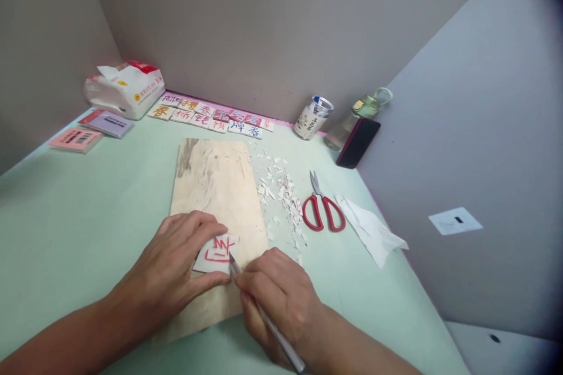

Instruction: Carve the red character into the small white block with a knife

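Note:
My left hand [169, 263] grips a small white piece [204, 265] with a red character drawn on it, thumb at the near edge and fingers at the far one. The piece lies flat on a pale wooden board [220, 187]. In my right hand [281, 296] is a slim metal craft knife [281, 337], held like a pen. Its tip touches, or is just over, the right side of the red character; I cannot tell which. White shavings [285, 193] are scattered to the right of the board.
Red-handled scissors [323, 211] and a crumpled tissue [373, 231] lie at the right. Behind them stand a can [313, 118], a bottle [345, 129] and a leaning phone [358, 143]. Lettered tiles [202, 119], a tissue pack [125, 91] and two packets [75, 139] are at the back left.

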Action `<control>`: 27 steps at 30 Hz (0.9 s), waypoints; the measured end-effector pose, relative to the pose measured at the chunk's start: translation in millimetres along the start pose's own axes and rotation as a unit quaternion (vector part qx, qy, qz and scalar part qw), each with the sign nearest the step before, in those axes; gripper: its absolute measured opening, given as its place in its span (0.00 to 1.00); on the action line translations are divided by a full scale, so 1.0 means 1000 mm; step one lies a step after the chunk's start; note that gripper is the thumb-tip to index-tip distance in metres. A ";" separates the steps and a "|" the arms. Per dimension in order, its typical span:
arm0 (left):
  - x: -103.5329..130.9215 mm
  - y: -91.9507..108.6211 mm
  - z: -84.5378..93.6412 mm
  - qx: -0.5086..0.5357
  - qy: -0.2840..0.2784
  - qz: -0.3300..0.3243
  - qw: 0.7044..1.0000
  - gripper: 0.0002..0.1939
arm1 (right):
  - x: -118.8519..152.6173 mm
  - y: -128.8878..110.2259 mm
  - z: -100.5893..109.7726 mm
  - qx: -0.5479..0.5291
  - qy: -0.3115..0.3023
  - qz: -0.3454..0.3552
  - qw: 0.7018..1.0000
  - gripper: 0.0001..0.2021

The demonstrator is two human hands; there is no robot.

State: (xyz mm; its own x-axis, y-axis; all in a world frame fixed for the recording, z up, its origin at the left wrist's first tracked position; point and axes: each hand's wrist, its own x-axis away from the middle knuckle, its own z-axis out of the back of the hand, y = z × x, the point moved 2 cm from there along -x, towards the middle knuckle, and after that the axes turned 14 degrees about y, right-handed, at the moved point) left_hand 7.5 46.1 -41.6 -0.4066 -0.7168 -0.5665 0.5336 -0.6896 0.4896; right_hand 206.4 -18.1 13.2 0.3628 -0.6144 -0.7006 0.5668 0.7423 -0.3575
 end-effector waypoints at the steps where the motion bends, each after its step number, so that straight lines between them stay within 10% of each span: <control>1: 0.000 0.000 0.000 0.000 0.001 0.000 1.000 0.23 | 0.000 -0.001 0.000 0.001 -0.001 0.001 1.000 0.08; 8: 0.001 -0.002 0.002 0.001 -0.008 -0.002 1.000 0.24 | -0.001 0.005 0.007 -0.012 -0.020 -0.010 1.000 0.09; 15: 0.003 -0.005 0.001 0.010 -0.026 0.046 0.999 0.25 | -0.009 0.023 0.037 -0.078 0.036 -0.225 0.971 0.08; 27: -0.001 -0.004 0.004 0.024 -0.037 0.039 0.998 0.22 | -0.008 0.033 0.035 -0.140 -0.017 -0.278 0.950 0.06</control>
State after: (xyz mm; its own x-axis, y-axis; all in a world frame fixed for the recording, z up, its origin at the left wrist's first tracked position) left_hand 2.6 49.2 -41.0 -0.4195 -0.7733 -0.4755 0.5305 -0.6339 0.5628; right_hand 247.8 1.5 28.1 0.0916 -0.9371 -0.3369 0.4602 0.3399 -0.8202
